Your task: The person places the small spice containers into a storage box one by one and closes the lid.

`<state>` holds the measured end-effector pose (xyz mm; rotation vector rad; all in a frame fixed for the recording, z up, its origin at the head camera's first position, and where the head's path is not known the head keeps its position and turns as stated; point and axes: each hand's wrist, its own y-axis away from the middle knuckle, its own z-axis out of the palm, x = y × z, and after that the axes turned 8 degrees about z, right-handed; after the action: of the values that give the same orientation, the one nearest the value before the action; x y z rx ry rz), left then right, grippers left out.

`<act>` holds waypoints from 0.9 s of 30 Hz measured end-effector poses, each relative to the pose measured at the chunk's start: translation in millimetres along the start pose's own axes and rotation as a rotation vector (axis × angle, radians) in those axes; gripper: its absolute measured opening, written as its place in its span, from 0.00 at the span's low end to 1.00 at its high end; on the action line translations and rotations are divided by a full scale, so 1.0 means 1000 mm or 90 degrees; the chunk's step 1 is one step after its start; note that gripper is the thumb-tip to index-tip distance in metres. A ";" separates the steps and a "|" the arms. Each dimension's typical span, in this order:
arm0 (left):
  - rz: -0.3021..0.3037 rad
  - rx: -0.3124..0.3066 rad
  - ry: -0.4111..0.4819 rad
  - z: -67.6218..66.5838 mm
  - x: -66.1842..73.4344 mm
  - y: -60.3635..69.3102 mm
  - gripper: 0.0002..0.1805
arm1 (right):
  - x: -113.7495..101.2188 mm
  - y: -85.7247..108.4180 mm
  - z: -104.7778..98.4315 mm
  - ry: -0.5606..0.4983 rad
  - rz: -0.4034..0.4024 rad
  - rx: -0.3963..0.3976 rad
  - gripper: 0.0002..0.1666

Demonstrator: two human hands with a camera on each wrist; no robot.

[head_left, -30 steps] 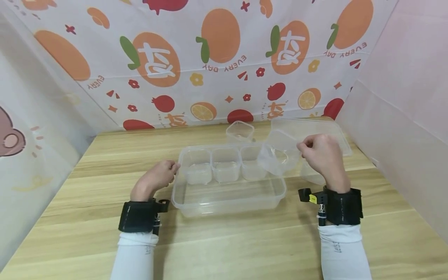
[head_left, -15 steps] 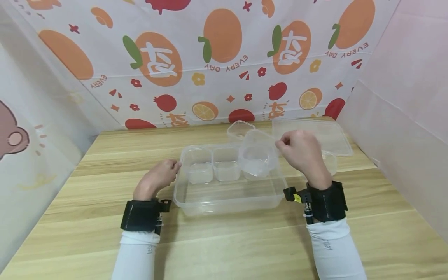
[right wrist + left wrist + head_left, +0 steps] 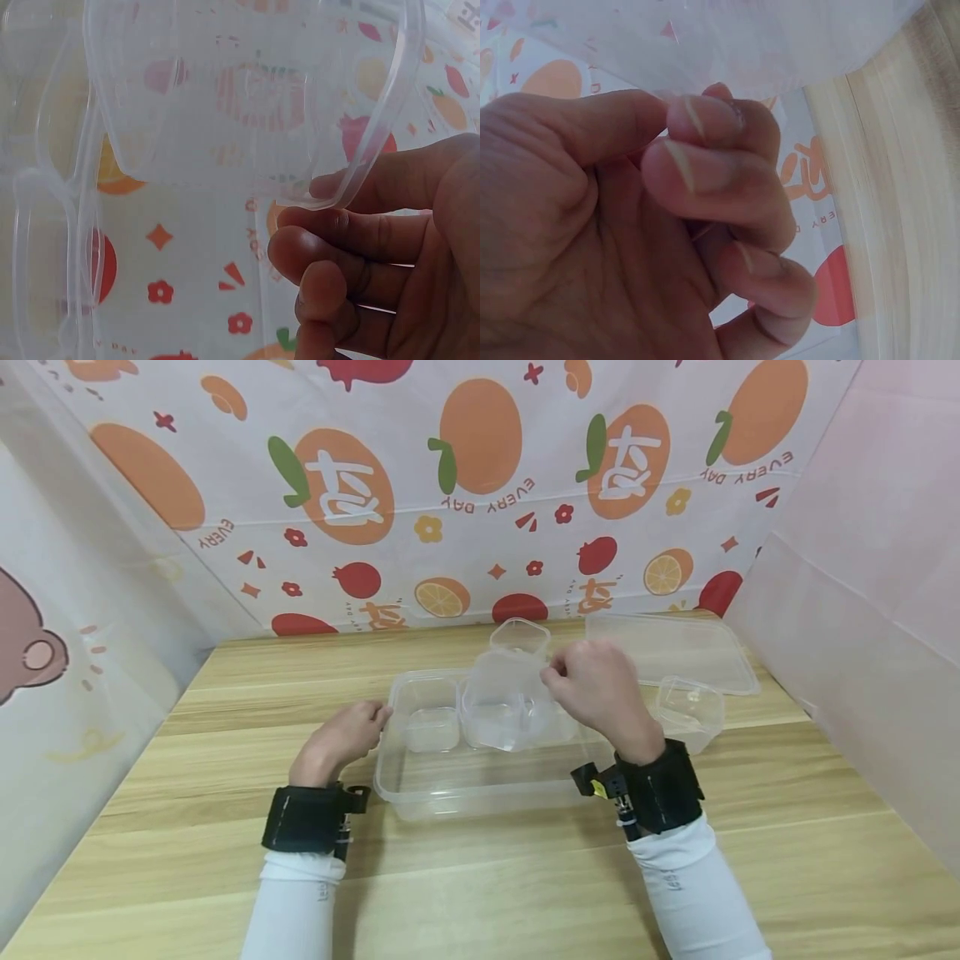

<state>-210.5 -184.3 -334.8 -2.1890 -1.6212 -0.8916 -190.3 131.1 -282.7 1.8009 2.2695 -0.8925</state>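
My left hand (image 3: 337, 745) pinches the left rim of a large clear plastic box (image 3: 480, 795). In the left wrist view, thumb and fingertips meet at the box's translucent edge (image 3: 727, 52). Small clear tubs stand side by side along the box's back half, the leftmost tub (image 3: 431, 735) in plain sight. My right hand (image 3: 603, 693) grips another small clear tub (image 3: 504, 689) by its rim, tilted above the row and partly covering the tubs beneath. The right wrist view shows this tub (image 3: 247, 97) between thumb and forefinger at one corner.
Behind the box stands one loose small tub (image 3: 519, 633); another tub (image 3: 692, 710) is right of my right hand. A large clear flat lid (image 3: 675, 647) lies at the back right. Fruit-printed cloth (image 3: 480, 485) hangs behind the wooden table (image 3: 480, 885).
My right hand has moved left with the tub, from the box's right side to above the middle of the row. My left hand keeps its hold on the box rim.
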 end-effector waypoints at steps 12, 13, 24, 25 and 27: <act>0.026 0.005 -0.037 -0.001 -0.001 -0.001 0.22 | -0.018 -0.005 0.012 0.004 -0.031 -0.033 0.14; 0.027 0.005 -0.037 -0.001 -0.001 -0.002 0.22 | -0.020 -0.005 0.013 0.007 -0.035 -0.037 0.14; 0.011 0.001 -0.015 0.001 -0.001 -0.002 0.20 | -0.034 -0.007 0.030 0.035 -0.060 -0.073 0.17; 0.009 0.002 -0.012 0.001 -0.001 -0.002 0.20 | -0.035 -0.008 0.032 0.036 -0.061 -0.074 0.18; 0.007 0.004 -0.007 0.000 -0.001 -0.002 0.21 | -0.037 -0.008 0.036 0.041 -0.063 -0.078 0.19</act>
<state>-211.9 -184.0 -335.7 -2.1999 -1.6120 -0.8721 -195.9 80.0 -293.2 1.7032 2.4149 -0.7016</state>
